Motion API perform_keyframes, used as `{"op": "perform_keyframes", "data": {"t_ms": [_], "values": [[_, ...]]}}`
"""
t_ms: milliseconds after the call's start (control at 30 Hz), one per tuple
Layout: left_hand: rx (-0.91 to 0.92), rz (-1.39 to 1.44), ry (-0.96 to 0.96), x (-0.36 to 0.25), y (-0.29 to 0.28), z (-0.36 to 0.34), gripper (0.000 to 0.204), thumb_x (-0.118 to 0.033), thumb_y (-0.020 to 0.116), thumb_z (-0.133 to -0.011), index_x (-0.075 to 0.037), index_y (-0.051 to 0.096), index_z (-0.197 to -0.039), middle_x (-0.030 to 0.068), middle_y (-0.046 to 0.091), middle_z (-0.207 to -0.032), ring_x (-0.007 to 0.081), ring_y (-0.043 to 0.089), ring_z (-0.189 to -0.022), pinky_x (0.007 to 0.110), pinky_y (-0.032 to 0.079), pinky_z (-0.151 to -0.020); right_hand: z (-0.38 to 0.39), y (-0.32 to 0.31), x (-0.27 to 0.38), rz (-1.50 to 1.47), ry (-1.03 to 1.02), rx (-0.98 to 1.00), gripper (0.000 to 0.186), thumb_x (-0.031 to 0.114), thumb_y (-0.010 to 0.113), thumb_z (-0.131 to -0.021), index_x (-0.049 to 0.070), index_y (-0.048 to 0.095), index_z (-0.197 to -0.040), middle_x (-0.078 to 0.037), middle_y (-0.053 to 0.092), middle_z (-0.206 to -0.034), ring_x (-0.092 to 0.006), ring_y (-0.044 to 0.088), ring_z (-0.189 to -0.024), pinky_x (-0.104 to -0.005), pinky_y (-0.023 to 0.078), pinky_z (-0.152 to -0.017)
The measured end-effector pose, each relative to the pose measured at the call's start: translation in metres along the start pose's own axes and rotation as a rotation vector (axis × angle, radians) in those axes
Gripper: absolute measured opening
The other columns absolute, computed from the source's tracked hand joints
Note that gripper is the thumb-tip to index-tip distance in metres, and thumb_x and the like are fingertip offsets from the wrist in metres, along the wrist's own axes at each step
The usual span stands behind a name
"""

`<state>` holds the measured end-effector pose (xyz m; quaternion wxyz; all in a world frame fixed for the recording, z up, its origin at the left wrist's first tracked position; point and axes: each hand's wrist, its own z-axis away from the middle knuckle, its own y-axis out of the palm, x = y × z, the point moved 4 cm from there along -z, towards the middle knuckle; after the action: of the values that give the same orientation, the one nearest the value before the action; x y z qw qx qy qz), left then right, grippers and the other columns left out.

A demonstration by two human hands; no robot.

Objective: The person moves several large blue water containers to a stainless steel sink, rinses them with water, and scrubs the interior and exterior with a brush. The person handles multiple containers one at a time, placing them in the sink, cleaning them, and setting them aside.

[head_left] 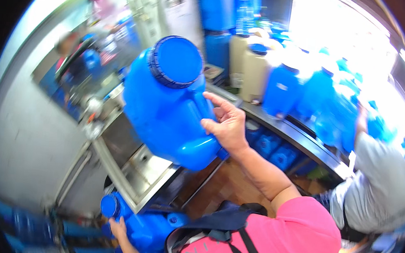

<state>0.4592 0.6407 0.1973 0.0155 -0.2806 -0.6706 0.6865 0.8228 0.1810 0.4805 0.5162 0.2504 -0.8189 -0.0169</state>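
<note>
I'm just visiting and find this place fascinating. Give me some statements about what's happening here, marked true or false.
1. The right hand holds up a large blue jug. True.
2. The raised jug is open at the top. False: a blue cap covers it.
3. Only one hand touches a jug. False: the left hand touches another blue jug.
4. A person in a grey shirt is at the picture's right. True.

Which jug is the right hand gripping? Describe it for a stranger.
Find the steel sink. Just above it in view, the right hand grips a blue jug with a ribbed blue cap; it looks larger than the other blue jugs.
</note>
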Motion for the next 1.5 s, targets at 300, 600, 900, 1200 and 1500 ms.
{"op": "perform_keyframes", "data": {"t_ms": [300, 600, 900, 1200, 1500], "values": [[-0.139, -0.121, -0.277, -0.047, -0.047, 0.045, 0.068, -0.041, 0.07, -0.076, -0.004, 0.047, -0.128, 0.0192, 0.055, -0.124, 0.0375, 0.053, -0.113, 0.047, 0.041, -0.094, -0.092, 0.096, -0.178, 0.243, -0.138, 0.184, 0.047, 0.005, 0.065, -0.061, 0.01, 0.068, -0.108, 0.003, 0.062, -0.076, -0.0057, 0.053, -0.064, -0.0237, 0.045, -0.056], [-0.361, 0.547, 0.21, -0.178, -0.044, 0.016, 0.027, -0.008, 0.061, -0.084, 0.004, 0.06, -0.109, 0.0167, 0.064, -0.104, 0.0277, 0.061, -0.098, 0.036, 0.046, -0.09, -0.04, 0.15, -0.318, 0.733, 0.339, 0.396, 0.04, 0.008, 0.058, -0.065, 0.022, 0.07, -0.1, -0.008, 0.068, -0.102, -0.0284, 0.062, -0.1, -0.0402, 0.05, -0.087], [0.276, 0.429, 0.909, -0.352, 0.051, -0.016, 0.09, -0.027, 0.081, -0.066, -0.011, 0.035, -0.141, 0.0326, 0.012, -0.147, 0.0512, 0.019, -0.133, 0.053, 0.022, -0.108, -0.098, 0.106, -0.307, 0.648, 0.044, 0.543, 0.081, 0.02, 0.077, -0.059, 0.01, 0.047, -0.134, -0.02, 0.05, -0.132, -0.033, 0.058, -0.11, -0.0406, 0.046, -0.093], [0.502, 0.513, 0.905, -0.37, 0.093, -0.017, 0.06, -0.02, 0.062, -0.072, -0.02, 0.051, -0.131, 0.044, 0.011, -0.141, 0.0537, 0.014, -0.134, 0.049, 0.017, -0.111, -0.206, -0.198, -0.037, 0.62, 0.043, -0.836, 0.099, 0.002, 0.066, -0.075, 0.009, -0.001, -0.147, -0.014, 0.066, -0.074, -0.0191, 0.063, -0.057, -0.0278, 0.05, -0.046], [0.309, 0.399, 0.78, -0.38, 0.097, -0.007, 0.036, -0.028, 0.075, -0.059, -0.018, 0.063, -0.091, 0.045, 0.016, -0.139, 0.0532, 0.018, -0.133, 0.052, 0.021, -0.107, -0.204, -0.224, 0.04, 0.572, 0.014, -0.778, 0.099, 0.011, 0.069, -0.075, 0.012, 0.003, -0.149, -0.013, 0.067, -0.087, -0.0172, 0.065, -0.063, -0.0244, 0.049, -0.051]]}}
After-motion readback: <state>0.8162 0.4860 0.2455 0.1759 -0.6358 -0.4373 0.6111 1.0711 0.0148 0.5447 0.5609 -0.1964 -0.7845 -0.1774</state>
